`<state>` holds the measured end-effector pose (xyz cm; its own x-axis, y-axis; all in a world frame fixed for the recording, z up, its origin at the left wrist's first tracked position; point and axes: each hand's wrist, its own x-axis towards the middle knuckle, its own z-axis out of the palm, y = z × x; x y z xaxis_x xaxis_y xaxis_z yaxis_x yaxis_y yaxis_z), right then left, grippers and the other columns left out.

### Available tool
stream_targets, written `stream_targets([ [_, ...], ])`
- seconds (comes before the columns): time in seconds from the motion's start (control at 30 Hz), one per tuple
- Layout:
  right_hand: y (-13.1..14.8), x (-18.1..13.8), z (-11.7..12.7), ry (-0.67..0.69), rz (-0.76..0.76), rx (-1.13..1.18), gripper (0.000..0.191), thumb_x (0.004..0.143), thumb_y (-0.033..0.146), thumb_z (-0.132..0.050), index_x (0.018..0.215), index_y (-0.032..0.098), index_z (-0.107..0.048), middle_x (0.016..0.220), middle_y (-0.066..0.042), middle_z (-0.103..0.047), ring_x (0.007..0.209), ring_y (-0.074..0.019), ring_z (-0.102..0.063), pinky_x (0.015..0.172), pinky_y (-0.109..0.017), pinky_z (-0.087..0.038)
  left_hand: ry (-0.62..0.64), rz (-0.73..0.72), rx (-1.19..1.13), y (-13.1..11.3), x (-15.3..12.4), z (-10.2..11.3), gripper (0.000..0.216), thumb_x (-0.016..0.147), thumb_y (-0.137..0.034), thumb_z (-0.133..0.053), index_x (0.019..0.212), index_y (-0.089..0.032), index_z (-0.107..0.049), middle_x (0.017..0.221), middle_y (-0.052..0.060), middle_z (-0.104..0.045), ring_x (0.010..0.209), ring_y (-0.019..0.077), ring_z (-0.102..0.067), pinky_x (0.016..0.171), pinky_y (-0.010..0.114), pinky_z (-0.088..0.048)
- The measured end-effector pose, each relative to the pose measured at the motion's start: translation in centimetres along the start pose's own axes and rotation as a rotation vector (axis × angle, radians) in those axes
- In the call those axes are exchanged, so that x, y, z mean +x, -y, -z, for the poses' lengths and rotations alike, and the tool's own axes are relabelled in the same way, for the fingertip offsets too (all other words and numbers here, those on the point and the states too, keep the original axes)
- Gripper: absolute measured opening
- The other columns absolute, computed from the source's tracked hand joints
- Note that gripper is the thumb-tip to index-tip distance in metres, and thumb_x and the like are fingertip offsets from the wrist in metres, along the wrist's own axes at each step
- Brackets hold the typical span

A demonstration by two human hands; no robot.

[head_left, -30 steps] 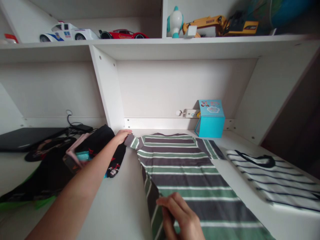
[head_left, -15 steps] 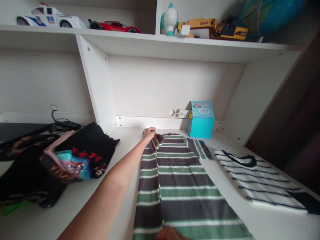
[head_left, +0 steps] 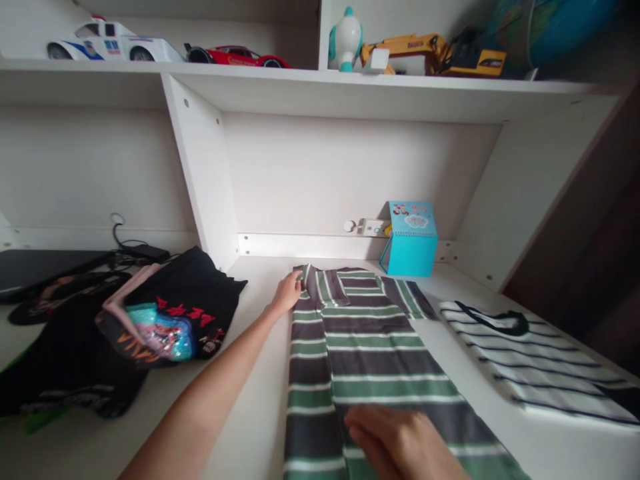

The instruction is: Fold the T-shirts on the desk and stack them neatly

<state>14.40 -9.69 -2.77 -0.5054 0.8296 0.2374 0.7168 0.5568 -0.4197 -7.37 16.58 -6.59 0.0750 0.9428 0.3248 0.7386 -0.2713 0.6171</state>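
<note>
A green, dark grey and white striped T-shirt lies on the white desk with its left side folded inward over the front. One short sleeve lies doubled across the top of the fold, while the other sticks out to the right. At the shirt's upper left edge, my left hand has its fingers closed on the cloth by the shoulder. My right hand is over the lower part of the shirt, fingers curled and pressed together. No cloth shows in it, and its fingertips point left.
A folded white shirt with dark stripes lies at the right. Black printed clothes are heaped at the left, near a dark flat device and cables. A turquoise desk calendar stands behind. Toys sit on the shelf above.
The sleeve by my left hand has been laid flat to the right across the fold. My left hand has shifted slightly left and down; my right hand has come up further into view.
</note>
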Motion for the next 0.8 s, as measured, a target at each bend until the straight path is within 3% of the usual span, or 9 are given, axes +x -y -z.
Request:
stream_targets([
  [0.07, -1.2, 3.4, 2.5, 0.036, -0.052, -0.108, 0.029, 0.090, 0.021, -0.035, 0.074, 0.023, -0.060, 0.065, 0.002, -0.064, 0.057, -0.0129, -0.061, 0.053, -0.023, -0.039, 0.058, -0.004, 0.084, 0.9, -0.9, 0.1, 0.040, 0.084, -0.017, -0.040, 0.123, -0.018, -0.050, 0.131, 0.011, -0.049, 0.123, 0.0263, -0.041, 0.107, 0.049, -0.021],
  [0.17, -4.8, 10.0, 4.5, 0.038, -0.256, -0.238, 0.021, 0.088, 0.021, -0.044, 0.078, 0.020, -0.062, 0.071, -0.002, -0.065, 0.072, -0.0161, -0.062, 0.063, -0.025, -0.040, 0.122, -0.012, 0.175, 1.2, -1.2, 0.0, 0.042, 0.085, -0.026, -0.040, 0.126, -0.024, -0.046, 0.139, 0.007, -0.040, 0.130, 0.0315, -0.029, 0.103, 0.061, -0.014],
  [0.27, -9.4, 16.2, 3.9, -0.003, -0.403, -0.245, 0.018, 0.088, 0.026, -0.048, 0.087, 0.015, -0.062, 0.081, -0.002, -0.064, 0.079, -0.0158, -0.061, 0.072, -0.030, -0.046, 0.168, -0.007, 0.231, 1.2, -0.9, -0.1, 0.048, 0.086, -0.027, -0.036, 0.134, -0.029, -0.036, 0.146, 0.001, -0.029, 0.134, 0.0325, -0.018, 0.101, 0.066, -0.012],
  [0.37, -12.5, 20.4, 1.7, -0.054, -0.536, -0.231, 0.026, 0.088, 0.035, -0.051, 0.100, 0.014, -0.058, 0.097, -0.003, -0.061, 0.085, -0.0150, -0.059, 0.076, -0.035, -0.049, 0.202, -0.001, 0.273, 1.4, -0.7, -0.2, 0.050, 0.086, -0.028, -0.031, 0.136, -0.031, -0.032, 0.145, 0.000, -0.029, 0.134, 0.0324, -0.019, 0.100, 0.066, -0.011],
  [0.5, -13.5, 23.1, -1.5, -0.128, -0.663, -0.220, 0.030, 0.088, 0.036, -0.051, 0.109, 0.015, -0.054, 0.106, -0.006, -0.058, 0.090, -0.0166, -0.058, 0.077, -0.037, -0.050, 0.215, 0.014, 0.320, 1.8, -0.6, -0.5, 0.050, 0.087, -0.030, -0.027, 0.137, -0.033, -0.030, 0.146, -0.001, -0.027, 0.134, 0.0321, -0.019, 0.102, 0.064, -0.012],
  [0.6, -13.0, 24.1, -2.9, -0.175, -0.674, -0.223, 0.033, 0.087, 0.036, -0.052, 0.112, 0.015, -0.052, 0.106, -0.006, -0.058, 0.090, -0.0167, -0.059, 0.077, -0.037, -0.050, 0.214, 0.023, 0.342, 1.9, -0.6, -0.6, 0.051, 0.087, -0.030, -0.026, 0.137, -0.033, -0.030, 0.147, -0.002, -0.026, 0.134, 0.0316, -0.019, 0.103, 0.063, -0.012],
  [0.8, -12.0, 24.7, -2.8, -0.288, -0.572, -0.280, 0.037, 0.091, 0.032, -0.046, 0.125, 0.019, -0.042, 0.106, -0.005, -0.057, 0.088, -0.0161, -0.059, 0.078, -0.037, -0.049, 0.212, 0.033, 0.359, 1.5, -0.7, -0.5, 0.051, 0.086, -0.033, -0.027, 0.137, -0.031, -0.031, 0.147, -0.001, -0.026, 0.134, 0.0287, -0.021, 0.104, 0.060, -0.013],
])
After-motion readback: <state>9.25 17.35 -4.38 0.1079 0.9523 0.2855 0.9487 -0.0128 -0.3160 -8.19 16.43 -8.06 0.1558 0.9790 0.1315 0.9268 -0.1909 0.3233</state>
